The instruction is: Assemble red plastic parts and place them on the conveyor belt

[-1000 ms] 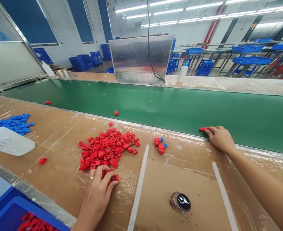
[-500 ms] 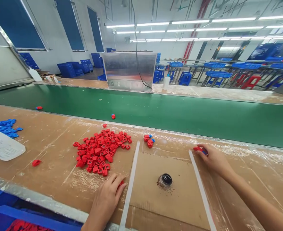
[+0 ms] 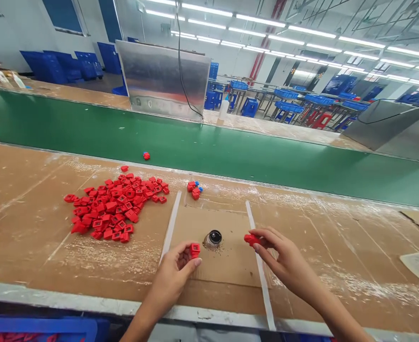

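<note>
Now | red pieces on brown worktop | green belt beyond | lights overhead

The left hand has left the red block pile and now holds up a red block beside the black-topped pot. The right hand, with its red piece, has come from the green belt to the right tape strip. The blue pieces have gone out of view.
</note>
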`<state>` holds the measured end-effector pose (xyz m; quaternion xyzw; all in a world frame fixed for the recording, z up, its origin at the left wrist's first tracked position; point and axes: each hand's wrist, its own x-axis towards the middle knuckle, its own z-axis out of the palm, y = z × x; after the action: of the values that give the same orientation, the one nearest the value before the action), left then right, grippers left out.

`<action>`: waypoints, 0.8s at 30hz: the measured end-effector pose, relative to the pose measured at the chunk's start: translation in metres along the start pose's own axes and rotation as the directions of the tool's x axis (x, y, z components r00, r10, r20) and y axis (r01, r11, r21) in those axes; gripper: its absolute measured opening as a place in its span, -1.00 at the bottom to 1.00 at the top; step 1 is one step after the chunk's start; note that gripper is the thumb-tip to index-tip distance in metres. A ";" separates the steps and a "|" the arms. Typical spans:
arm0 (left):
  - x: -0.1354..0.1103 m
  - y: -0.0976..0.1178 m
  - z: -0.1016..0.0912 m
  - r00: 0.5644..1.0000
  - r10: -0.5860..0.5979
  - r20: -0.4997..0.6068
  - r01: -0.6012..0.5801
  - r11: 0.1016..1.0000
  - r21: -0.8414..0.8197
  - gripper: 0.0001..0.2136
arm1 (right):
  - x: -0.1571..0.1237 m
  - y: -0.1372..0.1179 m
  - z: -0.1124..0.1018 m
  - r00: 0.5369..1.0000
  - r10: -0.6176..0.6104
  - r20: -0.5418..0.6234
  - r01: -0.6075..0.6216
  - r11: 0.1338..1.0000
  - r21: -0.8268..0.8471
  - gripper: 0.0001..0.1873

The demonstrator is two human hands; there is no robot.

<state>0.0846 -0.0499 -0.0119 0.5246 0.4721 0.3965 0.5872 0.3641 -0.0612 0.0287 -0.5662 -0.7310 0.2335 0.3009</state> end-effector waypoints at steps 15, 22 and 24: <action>-0.018 -0.013 0.015 0.998 0.043 0.055 -0.049 0.992 0.119 -0.80 | 0.032 -0.029 0.026 0.964 -0.237 0.118 0.259 0.939 -0.228 -0.79; -0.020 -0.009 0.015 0.997 0.057 0.056 -0.065 0.987 0.150 -0.83 | 0.032 -0.031 0.030 0.961 -0.248 0.124 0.274 0.919 -0.285 -0.79; -0.020 -0.008 0.015 0.996 0.064 0.066 -0.073 0.985 0.158 -0.83 | 0.033 -0.032 0.030 0.958 -0.253 0.132 0.280 0.920 -0.273 -0.80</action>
<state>0.0942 -0.0739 -0.0172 0.5979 0.4660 0.3609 0.5432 0.3151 -0.0374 0.0349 -0.4876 -0.8409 0.1074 0.2089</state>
